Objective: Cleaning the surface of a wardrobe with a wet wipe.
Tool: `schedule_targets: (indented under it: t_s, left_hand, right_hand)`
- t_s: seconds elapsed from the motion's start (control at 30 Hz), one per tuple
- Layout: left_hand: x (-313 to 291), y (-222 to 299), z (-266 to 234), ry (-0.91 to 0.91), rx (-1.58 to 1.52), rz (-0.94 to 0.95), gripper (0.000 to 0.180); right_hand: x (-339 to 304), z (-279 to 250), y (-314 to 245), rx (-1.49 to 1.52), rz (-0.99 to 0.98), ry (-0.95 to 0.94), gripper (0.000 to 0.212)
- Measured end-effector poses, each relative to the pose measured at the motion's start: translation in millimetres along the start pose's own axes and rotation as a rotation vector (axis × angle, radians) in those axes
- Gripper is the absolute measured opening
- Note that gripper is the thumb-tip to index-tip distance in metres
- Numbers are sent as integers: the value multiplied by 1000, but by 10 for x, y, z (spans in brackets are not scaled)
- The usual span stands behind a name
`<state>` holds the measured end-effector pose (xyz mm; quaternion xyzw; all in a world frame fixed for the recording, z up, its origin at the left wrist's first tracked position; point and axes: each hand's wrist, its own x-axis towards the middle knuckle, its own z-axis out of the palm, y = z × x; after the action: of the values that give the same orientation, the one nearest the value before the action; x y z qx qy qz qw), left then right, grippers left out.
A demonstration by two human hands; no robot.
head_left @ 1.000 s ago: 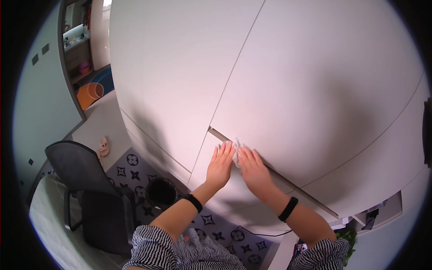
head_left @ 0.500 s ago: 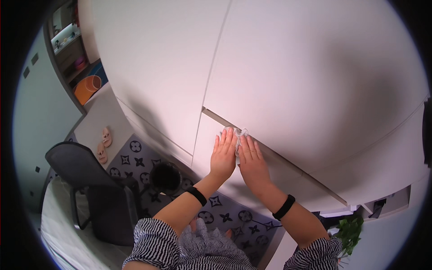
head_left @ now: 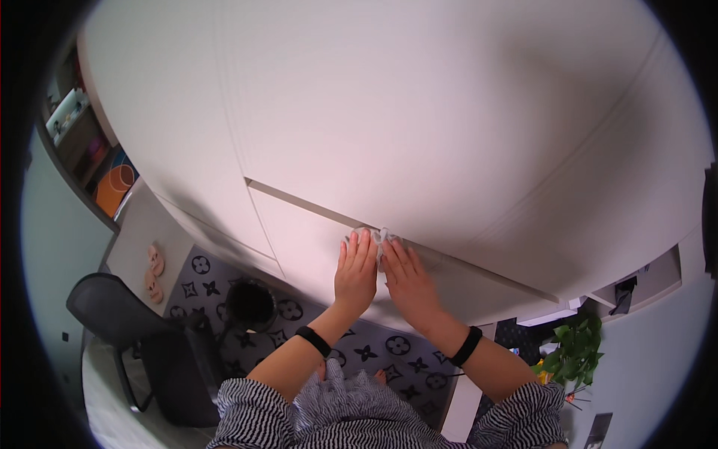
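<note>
Both hands lie flat on a thin, crumpled white cloth (head_left: pixel 384 238), pressing it to the front of a white cabinet (head_left: pixel 419 112). My left hand (head_left: pixel 356 275) has its fingers stretched out over the cloth's left part. Beside it, my right hand (head_left: pixel 410 290) rests with fingers extended on the right part, and the cloth bunches up between them. The fingertips sit just under a long recessed groove (head_left: pixel 299 200) at the top of a lower white panel (head_left: pixel 303 251). Most of the cloth is hidden under the fingers.
To the left stand a black mesh chair (head_left: pixel 172 352) and a dark bin (head_left: pixel 250 305) on a patterned grey mat (head_left: pixel 198 288). Pink slippers (head_left: pixel 154 273) lie beyond. A leafy green plant (head_left: pixel 576 348) is at the lower right, near an open shelf (head_left: pixel 658 280).
Both hands and the cloth have slid right along the groove, farther from its left end. The view has shifted right too, so more of the plant shows.
</note>
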<state>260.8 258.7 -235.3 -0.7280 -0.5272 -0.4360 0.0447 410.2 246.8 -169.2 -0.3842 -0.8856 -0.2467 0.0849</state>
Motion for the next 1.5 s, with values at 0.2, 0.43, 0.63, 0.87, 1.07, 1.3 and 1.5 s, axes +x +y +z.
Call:
schedule_targets:
  t_s: [0.2, 0.43, 0.63, 0.87, 1.07, 1.3, 1.5]
  left_hand:
    - [-84, 348, 148, -50, 5, 23, 56]
    - [-198, 846, 444, -148, 130, 178, 52]
    - [-263, 1351, 711, -156, 157, 311, 51]
    - [-222, 2011, 955, -219, 55, 435, 50]
    - [-125, 2596, 1151, -252, 19, 515, 55]
    - [84, 2955, 1233, -238, -88, 619, 52]
    - [386, 3478, 888, -175, -369, 668, 51]
  right_hand:
    - [-415, 37, 153, 82, 66, 25, 47]
    - [-1148, 174, 455, 61, 150, 3, 44]
    - [-1812, 53, 717, 88, 260, -39, 43]
    - [-2454, -109, 970, 4, 379, -78, 48]
    - [-2912, -217, 1159, 122, 566, -118, 62]
    - [-3027, -439, 1216, 329, 706, 15, 64]
    - [-3039, -781, 1428, 270, 734, 246, 66]
